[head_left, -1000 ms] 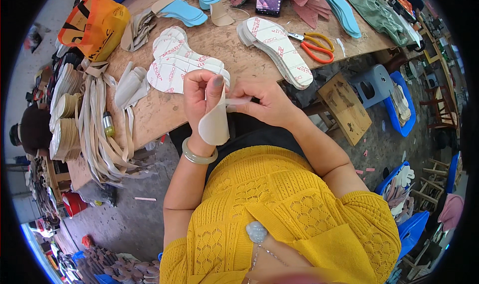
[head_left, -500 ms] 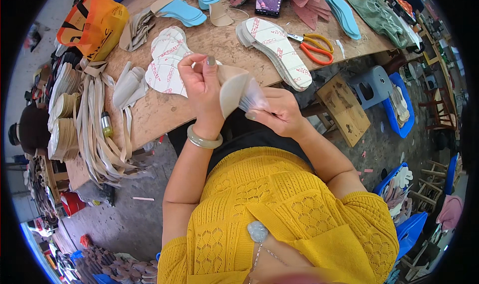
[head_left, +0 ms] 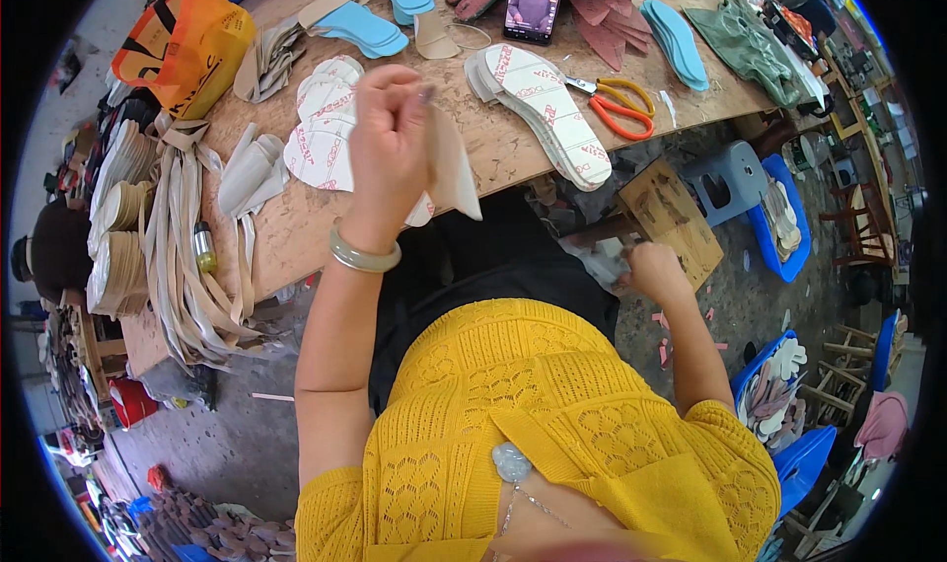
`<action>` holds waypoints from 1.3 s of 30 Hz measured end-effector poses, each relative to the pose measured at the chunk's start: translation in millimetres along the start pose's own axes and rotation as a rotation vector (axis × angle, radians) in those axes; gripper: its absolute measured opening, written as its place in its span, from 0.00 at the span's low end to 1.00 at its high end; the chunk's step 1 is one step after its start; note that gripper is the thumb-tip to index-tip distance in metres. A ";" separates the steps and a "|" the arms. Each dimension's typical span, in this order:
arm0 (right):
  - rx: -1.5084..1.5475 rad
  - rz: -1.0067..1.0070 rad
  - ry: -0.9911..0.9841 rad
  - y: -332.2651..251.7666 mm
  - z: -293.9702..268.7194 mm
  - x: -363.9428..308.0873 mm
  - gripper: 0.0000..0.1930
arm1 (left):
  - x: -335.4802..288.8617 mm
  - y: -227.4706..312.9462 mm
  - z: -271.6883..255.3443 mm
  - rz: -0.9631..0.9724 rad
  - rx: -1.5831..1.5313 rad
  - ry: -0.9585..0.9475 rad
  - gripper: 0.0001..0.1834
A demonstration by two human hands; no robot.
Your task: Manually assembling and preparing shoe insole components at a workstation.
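Observation:
My left hand point(head_left: 393, 133), raised over the front edge of the worktable, is closed on a beige piece of material point(head_left: 452, 172). The piece hangs down from the fingers, its pale side partly turned to view. To the right and lower, my right hand point(head_left: 659, 269) is closed beside the wooden stool, with a crumpled translucent film point(head_left: 604, 264) at its fingers. Behind my left hand lie white insole shapes with red print point(head_left: 321, 133). A second stack of printed white insoles point(head_left: 547, 108) overhangs the table edge, next to orange-and-yellow-handled scissors point(head_left: 623, 108).
Beige strips point(head_left: 182, 236) and stacked insoles point(head_left: 123, 207) crowd the left of the worktable point(head_left: 281, 236). An orange bag point(head_left: 187, 49), blue insoles point(head_left: 360, 27) and a phone point(head_left: 533, 7) stand farther back. At right are a wooden stool point(head_left: 681, 222), a grey-blue stool point(head_left: 728, 182) and a blue basket point(head_left: 784, 231).
My hands have moved apart. The right hand went down and right, taking the translucent film away from the beige piece. My left hand still holds that piece and has moved slightly left and up.

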State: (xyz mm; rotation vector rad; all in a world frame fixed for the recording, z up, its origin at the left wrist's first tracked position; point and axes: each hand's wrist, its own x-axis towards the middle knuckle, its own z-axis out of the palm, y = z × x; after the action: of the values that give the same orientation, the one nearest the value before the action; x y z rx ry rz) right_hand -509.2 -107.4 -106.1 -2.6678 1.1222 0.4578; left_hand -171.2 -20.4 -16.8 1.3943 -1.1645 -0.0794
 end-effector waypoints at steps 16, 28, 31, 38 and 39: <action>0.602 -1.226 0.556 -133.9 -134.3 39.5 0.13 | -56.2 25.7 5.1 -0.461 -0.703 -0.571 0.14; 0.957 -0.833 0.217 -185.9 -111.8 60.8 0.12 | -83.8 22.7 -26.6 -0.799 -1.417 -0.259 0.57; 0.991 -0.696 0.098 -200.0 -109.9 73.9 0.14 | -100.5 -0.2 -48.6 -0.812 -1.510 -0.114 0.55; 0.878 -0.679 0.080 -230.2 -104.5 100.2 0.18 | -112.7 -19.2 -87.2 -0.777 -1.205 0.034 0.22; 0.853 -0.608 0.099 -233.9 -107.8 101.6 0.20 | -113.4 -22.2 -92.2 -0.797 -1.184 0.121 0.22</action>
State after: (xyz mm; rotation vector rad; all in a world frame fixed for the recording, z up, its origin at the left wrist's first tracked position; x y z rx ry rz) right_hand -251.4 -46.6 -25.6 -2.0866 0.3280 -0.2288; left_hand -152.7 113.1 -77.3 0.6616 -0.2298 -1.0507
